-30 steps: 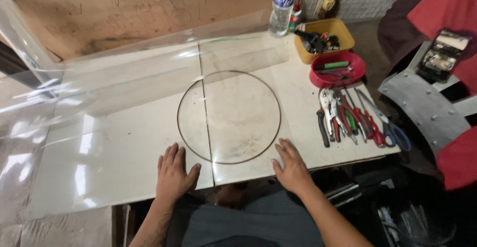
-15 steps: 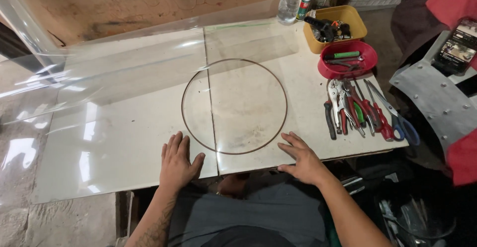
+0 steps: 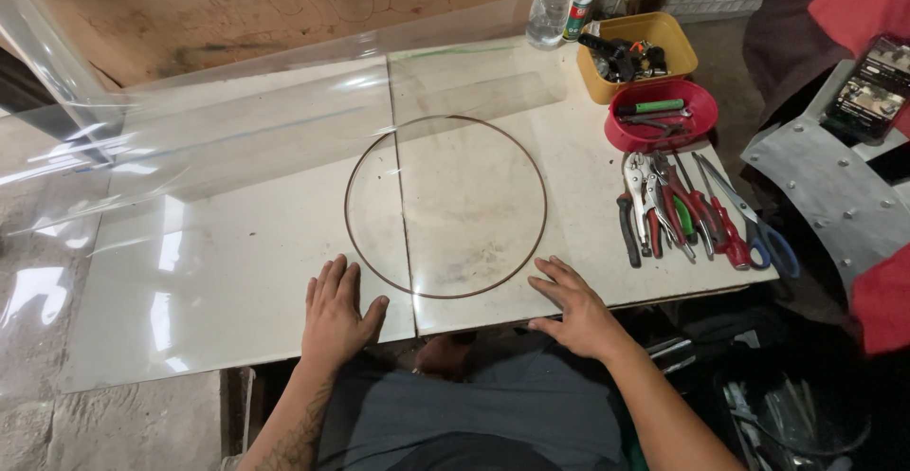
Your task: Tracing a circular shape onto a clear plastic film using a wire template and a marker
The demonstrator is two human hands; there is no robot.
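While both hands lie flat, fingers spread, grasping nothing | left hand [image 3: 336, 315] 7 o'clock, right hand [image 3: 573, 310] 5 o'clock of wire ring [image 3: 445, 206] | clear sheet [image 3: 237, 158] likely light, floppy, slippery; grip edges.

The left hand [image 3: 336, 312] lies flat, palm down, fingers spread and pointing away from the body, thumb angled out to the right. The right hand [image 3: 574, 308] lies flat likewise, fingers splayed toward the left. Both forearms are bare and reach forward, well apart.
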